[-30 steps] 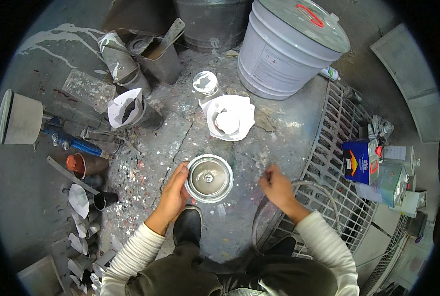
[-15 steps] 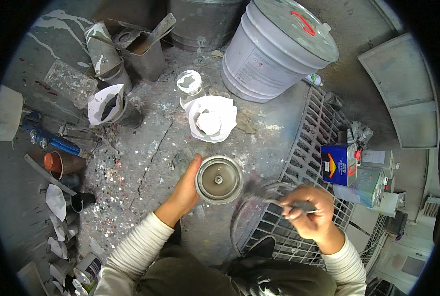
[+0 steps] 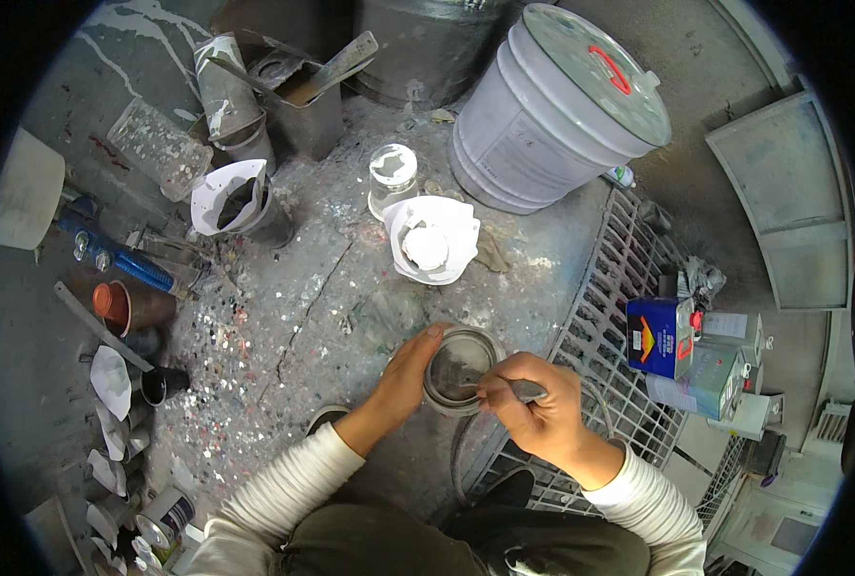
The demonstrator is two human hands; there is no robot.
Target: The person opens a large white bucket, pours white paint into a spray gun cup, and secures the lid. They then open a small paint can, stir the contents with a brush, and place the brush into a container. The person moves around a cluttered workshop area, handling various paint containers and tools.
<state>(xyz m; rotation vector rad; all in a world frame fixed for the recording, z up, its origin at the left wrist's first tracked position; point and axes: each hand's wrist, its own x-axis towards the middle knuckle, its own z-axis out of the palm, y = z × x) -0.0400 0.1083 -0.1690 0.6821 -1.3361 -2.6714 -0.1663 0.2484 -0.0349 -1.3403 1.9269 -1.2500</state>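
A round grey metal cup (image 3: 465, 338) is tilted open toward me above my knees. My left hand (image 3: 408, 377) is closed around its left side, with the fingers mostly hidden behind it. In my right hand (image 3: 543, 408) I pinch a small brush (image 3: 527, 389) with a metallic-looking handle. Its dark, blurred bristles reach inside the cup, and the right fingertips are at the cup's right rim. Beyond the cup, a white paper strainer (image 3: 459, 227) with a white lump in its middle sits on the stained floor beside a clear, white-topped cup (image 3: 392, 180).
A large white pail (image 3: 533, 134) with a red handle stands at the far right. Floor grating (image 3: 595, 317) runs along the right, with a blue can (image 3: 658, 336) and other cans beyond it. Paint cups (image 3: 164, 384), strainers and a blue-handled spray tool (image 3: 125, 264) line the left.
My right hand has moved left, bringing the brush from beside the cup into it. The cup and my left hand have shifted slightly right and down, and the view has moved a little.
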